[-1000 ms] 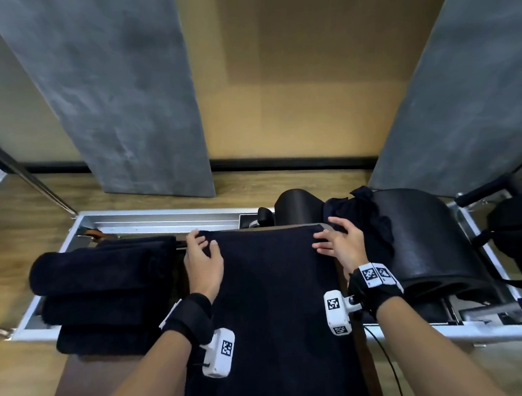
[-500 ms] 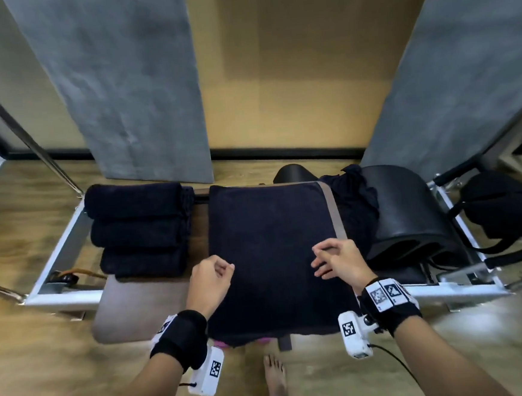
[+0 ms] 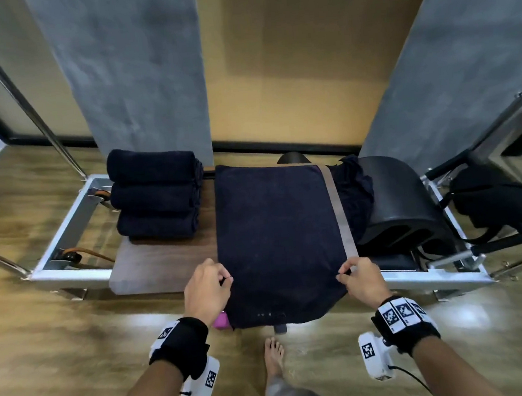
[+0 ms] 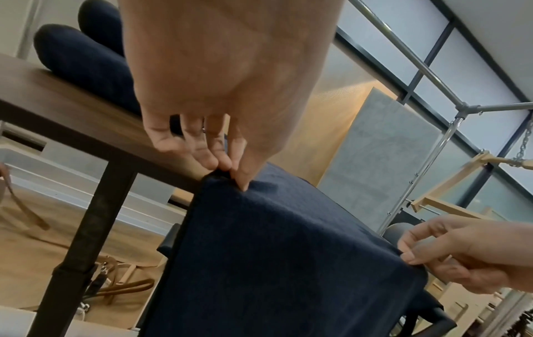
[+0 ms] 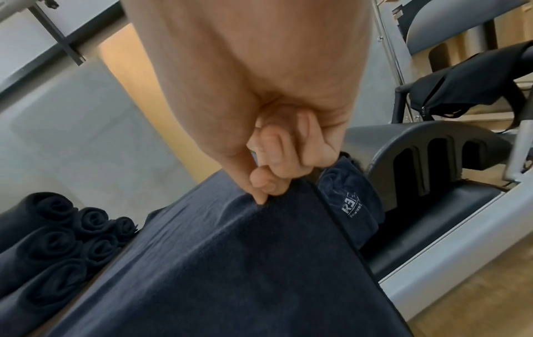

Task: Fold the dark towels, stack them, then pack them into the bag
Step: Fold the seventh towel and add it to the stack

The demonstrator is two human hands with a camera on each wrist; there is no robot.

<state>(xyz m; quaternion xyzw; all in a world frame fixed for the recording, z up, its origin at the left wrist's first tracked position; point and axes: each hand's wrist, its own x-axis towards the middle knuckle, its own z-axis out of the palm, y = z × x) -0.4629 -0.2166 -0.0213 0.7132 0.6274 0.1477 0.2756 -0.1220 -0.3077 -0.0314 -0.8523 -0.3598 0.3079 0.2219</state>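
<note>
A dark navy towel (image 3: 274, 228) lies spread flat across the wooden bench top (image 3: 164, 261), its near end hanging over the front edge. My left hand (image 3: 209, 288) pinches the towel's left edge (image 4: 225, 180) near the bench front. My right hand (image 3: 358, 276) pinches the right edge (image 5: 268, 198). A stack of rolled dark towels (image 3: 156, 195) sits on the bench to the left. More dark cloth (image 3: 355, 196) is bunched to the right of the spread towel. A black bag (image 3: 494, 198) hangs at far right.
A black curved padded barrel (image 3: 400, 202) stands right of the bench inside a metal frame (image 3: 65, 232). Grey panels (image 3: 137, 76) and a tan wall stand behind. A bare foot (image 3: 274, 357) is on the wooden floor below the bench. Tan straps (image 4: 127, 287) lie under it.
Both hands slid back along the towel's side edges from the far end to the near end and now pinch it. The view pulled back from the bench.
</note>
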